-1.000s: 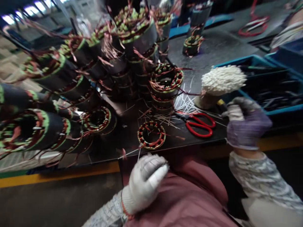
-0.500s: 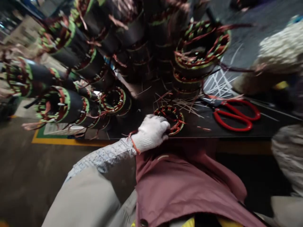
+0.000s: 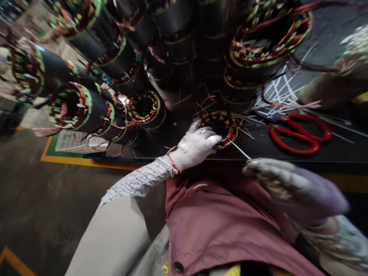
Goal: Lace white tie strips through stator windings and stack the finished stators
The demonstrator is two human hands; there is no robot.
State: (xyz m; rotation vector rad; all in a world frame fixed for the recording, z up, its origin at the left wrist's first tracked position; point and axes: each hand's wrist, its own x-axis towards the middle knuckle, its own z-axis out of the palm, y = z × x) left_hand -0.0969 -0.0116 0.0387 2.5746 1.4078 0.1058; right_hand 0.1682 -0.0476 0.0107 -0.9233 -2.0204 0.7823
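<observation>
A motor stator [image 3: 231, 134] with copper windings and a pale green rim lies on the dark bench near its front edge. My left hand [image 3: 198, 142], in a white knitted glove, grips the stator's left side, its fingers reaching over the rim. My right hand [image 3: 273, 174], in a stained glove, is below and to the right of it, off the bench edge. Its fingertips are pinched on a thin white strip [image 3: 240, 149], which slants up to the stator's right rim. Whether the strip enters the windings is too small to tell.
Red-handled scissors [image 3: 304, 134] lie right of the stator. Behind them are scattered white strips [image 3: 280, 94] and a stack of larger stators [image 3: 267, 50]. More stators [image 3: 83, 105] are piled at the left. A white fibrous bundle [image 3: 358, 42] is at the far right.
My right hand has come into view from the right with the thin white strip, its end now at the stator. My left hand remains on the stator. The camera view has shifted.
</observation>
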